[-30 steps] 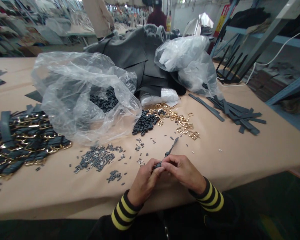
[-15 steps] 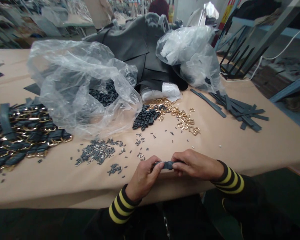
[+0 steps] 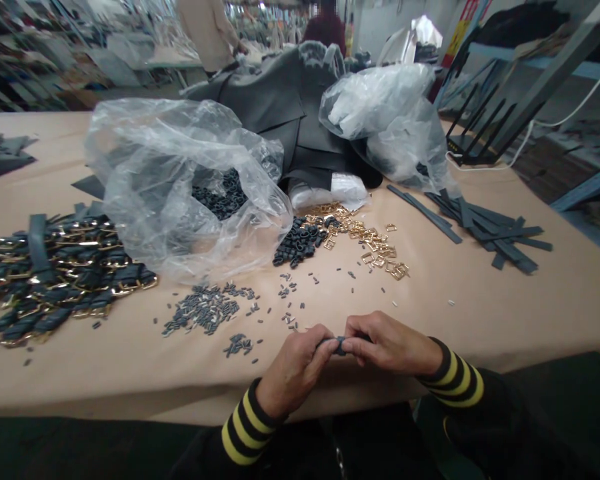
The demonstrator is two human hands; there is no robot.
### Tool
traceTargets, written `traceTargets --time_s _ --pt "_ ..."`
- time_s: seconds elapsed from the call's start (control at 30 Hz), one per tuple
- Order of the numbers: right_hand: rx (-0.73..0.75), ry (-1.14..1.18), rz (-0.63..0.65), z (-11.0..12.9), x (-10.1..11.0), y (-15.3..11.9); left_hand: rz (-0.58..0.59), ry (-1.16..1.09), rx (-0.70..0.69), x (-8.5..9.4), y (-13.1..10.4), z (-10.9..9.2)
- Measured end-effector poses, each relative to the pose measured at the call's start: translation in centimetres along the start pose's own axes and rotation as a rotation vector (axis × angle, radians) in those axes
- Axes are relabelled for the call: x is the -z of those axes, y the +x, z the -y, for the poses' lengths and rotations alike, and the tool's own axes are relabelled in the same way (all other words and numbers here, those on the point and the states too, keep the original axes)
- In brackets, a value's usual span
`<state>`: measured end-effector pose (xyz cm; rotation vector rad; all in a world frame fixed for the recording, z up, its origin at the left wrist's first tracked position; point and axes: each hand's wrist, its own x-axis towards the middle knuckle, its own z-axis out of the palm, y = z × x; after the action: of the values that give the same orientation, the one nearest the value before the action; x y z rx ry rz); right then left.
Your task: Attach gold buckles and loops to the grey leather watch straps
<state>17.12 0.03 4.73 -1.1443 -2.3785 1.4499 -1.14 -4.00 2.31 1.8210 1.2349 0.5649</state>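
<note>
Moved closer together since the earlier frame: left grip [image 3: 297, 370] and right grip [image 3: 390, 343], now almost tip to tip, with less showing between them of the narrow dark grey strip [image 3: 340, 345]. Both closed on that strip, thumbs pressed against fingers, just above the near edge of the brown-covered desk [image 3: 480, 293]. Looks like close fingertip work on a single piece, perhaps folding or tightening at the middle; cannot tell which, with most of the strip hidden by the fingers. Seems to call for a firm pinch on both sides and small, even pressure, without letting either end slip. Farther out, to the left, scattered across the desk: small dark grey and whitish cut pieces [image 3: 207, 310]. Beyond the grips, heaped side by side, small black loops [image 3: 297, 243] and thin gold rectangular frames [image 3: 375, 250]. Over to the far left, piled thickly, dark straps with gold metal fittings [image 3: 75, 273]; to the right, loosely crossed, long flat dark grey strips [image 3: 505, 233]. Behind, a large crumpled clear plastic bag [image 3: 165, 167]. Shifted also since the earlier frame: the camera's view, with everything on the desk sitting farther right in it.
</note>
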Motion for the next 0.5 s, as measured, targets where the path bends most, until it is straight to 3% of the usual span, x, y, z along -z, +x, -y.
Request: traceTargets --time_s 0.07,0.17,0.3,0.37,0.5 --pt "-0.026 -0.074 0.048 0.5 0.0 -0.3 -0.013 -0.001 -0.006 -0.4 -0.5 -0.1" --pt "-0.05 -0.184 0.0 0.2 -0.5 -0.6 -0.052 0.049 -0.028 -0.8 -0.9 -0.2" --pt "-0.016 -0.039 0.035 -1.7 -2.0 0.3 -0.137 0.168 -0.007 -0.3 -1.0 0.2" --pt "0.004 -0.018 -0.019 -2.3 -3.0 1.0 -0.17 0.198 0.01 -0.2 -1.2 0.7" --pt "0.045 -0.049 -0.08 -1.7 -4.6 2.2 -0.14 0.167 -0.015 -0.2 -1.9 2.4"
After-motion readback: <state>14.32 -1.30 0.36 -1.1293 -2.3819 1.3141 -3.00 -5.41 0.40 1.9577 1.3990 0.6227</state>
